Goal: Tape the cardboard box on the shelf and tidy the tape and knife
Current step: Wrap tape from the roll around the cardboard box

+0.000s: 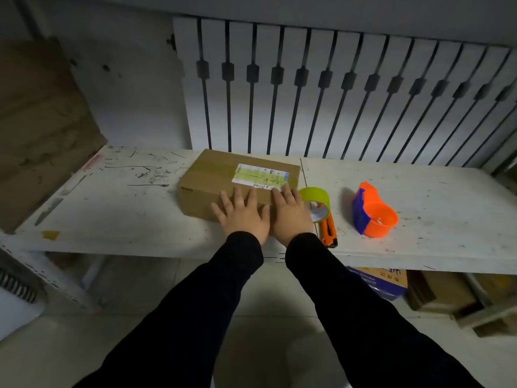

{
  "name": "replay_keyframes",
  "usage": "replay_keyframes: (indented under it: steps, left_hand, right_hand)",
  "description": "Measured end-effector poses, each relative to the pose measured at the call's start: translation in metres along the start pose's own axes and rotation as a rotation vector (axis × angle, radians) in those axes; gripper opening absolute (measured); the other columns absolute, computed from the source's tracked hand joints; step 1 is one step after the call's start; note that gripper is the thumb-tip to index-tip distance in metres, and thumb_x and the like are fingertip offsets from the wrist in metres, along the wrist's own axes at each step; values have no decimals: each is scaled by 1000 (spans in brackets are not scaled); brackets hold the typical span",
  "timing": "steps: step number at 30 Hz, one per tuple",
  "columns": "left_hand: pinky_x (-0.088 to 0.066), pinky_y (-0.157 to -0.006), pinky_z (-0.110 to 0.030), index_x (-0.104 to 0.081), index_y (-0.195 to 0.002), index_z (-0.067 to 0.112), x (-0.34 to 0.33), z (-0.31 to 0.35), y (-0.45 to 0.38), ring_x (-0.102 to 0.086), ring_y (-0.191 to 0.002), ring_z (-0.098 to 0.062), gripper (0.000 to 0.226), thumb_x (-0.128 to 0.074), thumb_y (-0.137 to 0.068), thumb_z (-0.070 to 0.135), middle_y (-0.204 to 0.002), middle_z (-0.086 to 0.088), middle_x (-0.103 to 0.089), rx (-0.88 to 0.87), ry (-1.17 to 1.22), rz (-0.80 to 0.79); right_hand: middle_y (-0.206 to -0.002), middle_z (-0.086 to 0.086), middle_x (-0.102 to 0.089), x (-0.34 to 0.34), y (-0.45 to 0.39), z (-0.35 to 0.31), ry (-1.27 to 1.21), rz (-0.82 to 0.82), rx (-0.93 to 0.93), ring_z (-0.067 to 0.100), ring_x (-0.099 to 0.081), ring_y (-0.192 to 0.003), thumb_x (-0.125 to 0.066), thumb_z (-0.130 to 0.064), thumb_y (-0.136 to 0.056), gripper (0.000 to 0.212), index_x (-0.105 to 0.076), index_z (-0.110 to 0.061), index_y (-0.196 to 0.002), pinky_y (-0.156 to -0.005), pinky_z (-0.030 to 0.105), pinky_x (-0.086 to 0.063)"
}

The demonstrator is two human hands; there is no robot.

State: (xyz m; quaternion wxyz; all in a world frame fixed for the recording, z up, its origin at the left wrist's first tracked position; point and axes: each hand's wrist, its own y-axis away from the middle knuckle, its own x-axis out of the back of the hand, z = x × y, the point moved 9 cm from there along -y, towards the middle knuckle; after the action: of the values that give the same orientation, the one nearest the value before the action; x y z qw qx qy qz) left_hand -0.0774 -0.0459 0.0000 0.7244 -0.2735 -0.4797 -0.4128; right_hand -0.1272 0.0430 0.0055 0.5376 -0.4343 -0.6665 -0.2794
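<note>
Lying flat on the white shelf (117, 217), the cardboard box (212, 180) sits near the middle, its long side running left to right and its near edge close to the shelf's front lip. A strip of yellowish tape runs along its top, crossing a white shipping label (260, 175) at the right end. Both hands rest on the box's near side with fingers straight and spread, holding nothing: the left hand (242, 217) lies palm down over the near top edge, and the right hand (289, 215) lies just beside it, thumbs nearly touching, its fingertips reaching the lower edge of the label. Dark sleeves cover both arms.

Just right of the box, partly hidden by the right hand, a roll of yellow-green tape (317, 201) stands on edge. An orange utility knife (330, 229) lies touching or nearly touching the roll, pointing toward the shelf's front edge. Further right, apart from these, an orange and blue tape dispenser (373, 214) rests on the shelf.

The shelf's surface is scuffed with dark marks. Behind it stands a white slatted panel (335, 91); brown cardboard (42, 130) leans at the left. Below the shelf, at the right, more boxes (391, 281) sit on the floor.
</note>
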Motion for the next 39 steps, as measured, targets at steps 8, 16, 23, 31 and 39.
replay_keyframes:
  steps: [8, 16, 23, 31, 39]
  left_hand:
    - [6, -114, -58, -12, -148, 27, -1, 0, 1, 5, -145, -38, 64, -29, -92, 53, -159, -8, -6, -15, -98, 34]
    - [7, -114, -58, -10, -148, 28, 1, 0, 9, 3, -145, -38, 63, -31, -92, 51, -159, -8, -6, -16, -112, 40]
    - [7, -115, -55, -10, -148, 18, -2, 21, 16, 5, -145, -37, 70, -36, -91, 50, -159, -14, -3, -42, -107, 92]
    - [7, -116, -54, -12, -148, 17, -10, 62, 19, 6, -146, -34, 71, -43, -89, 44, -159, -12, -1, -167, -82, 137]
    - [6, -115, -55, -19, -146, 21, -23, 75, 14, 2, -146, -34, 64, -46, -90, 39, -159, -9, -5, -221, -113, 128]
  right_hand:
    - [-158, 9, -15, 0, 1, 3, -11, 12, 7, 28, -8, -146, -40, -26, -94, 57, -19, -18, -147, -118, 42, -14]
    - [-156, 10, -19, 11, 14, 20, -143, 89, -121, 30, -14, -145, -48, -28, -85, 63, -25, -18, -143, -118, 46, -8]
    - [-156, 16, -13, 12, 25, 60, -130, 163, -340, 33, -14, -144, -46, -20, -89, 66, -14, -11, -146, -119, 42, -13]
    - [-143, 17, -34, -7, 35, 107, -175, 88, -538, 35, -40, -128, -45, -9, -87, 68, -12, -13, -146, -104, 42, -34]
    - [-140, 21, -39, -28, 31, 127, -202, -10, -603, 37, -38, -129, -38, -14, -93, 54, -18, -10, -143, -105, 44, -35]
